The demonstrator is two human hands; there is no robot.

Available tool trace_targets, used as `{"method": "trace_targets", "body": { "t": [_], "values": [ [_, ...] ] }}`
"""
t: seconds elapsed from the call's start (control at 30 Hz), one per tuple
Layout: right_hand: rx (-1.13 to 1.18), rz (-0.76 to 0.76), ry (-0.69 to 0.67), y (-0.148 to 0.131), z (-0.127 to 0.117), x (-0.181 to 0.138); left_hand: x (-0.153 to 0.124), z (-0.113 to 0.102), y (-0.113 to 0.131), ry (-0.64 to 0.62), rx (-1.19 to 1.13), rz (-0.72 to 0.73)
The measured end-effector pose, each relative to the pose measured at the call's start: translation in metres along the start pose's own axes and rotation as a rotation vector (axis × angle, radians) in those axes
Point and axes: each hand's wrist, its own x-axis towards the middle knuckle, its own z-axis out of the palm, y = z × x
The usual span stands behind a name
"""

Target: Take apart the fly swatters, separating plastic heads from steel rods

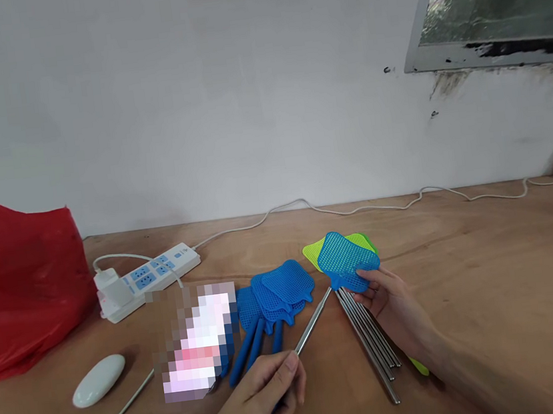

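My left hand (pixel 274 395) is wrapped round a metal rod (pixel 315 323) that points up and to the right; a dark blue handle partly shows under the fingers. My right hand (pixel 389 304) pinches a blue fly swatter head (pixel 346 259) by its lower right edge. The rod's tip is close to the neck of this head; I cannot tell whether they touch. Behind the held head lie yellow-green swatter heads (pixel 313 251). Several loose metal rods (pixel 370 336) lie beneath my right hand. Left of the rod is a pile of blue swatter heads (pixel 286 283) with blue handles (pixel 253 347).
A white power strip (pixel 182 262) with a plug and cable stands back left. Nearer are a pixelated bright screen (pixel 202 343) and a white mouse (pixel 99 381). A red plastic bag (pixel 19 285) is at far left. A thin white cord (pixel 357 210) runs along the wall.
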Motion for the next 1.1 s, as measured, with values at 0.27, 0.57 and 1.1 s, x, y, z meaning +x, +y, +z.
{"method": "trace_targets", "body": {
  "t": [0.27, 0.57, 1.1],
  "values": [
    [-0.022, -0.030, 0.015, 0.003, -0.003, 0.001, -0.002, -0.006, 0.006, 0.052, 0.208, 0.125],
    [-0.014, -0.053, 0.010, 0.003, 0.000, -0.001, -0.006, -0.013, 0.012, 0.144, 0.430, 0.148],
    [-0.054, -0.082, -0.006, 0.005, -0.002, -0.001, -0.008, -0.016, 0.014, 0.192, 0.631, 0.151]
  ]
}}
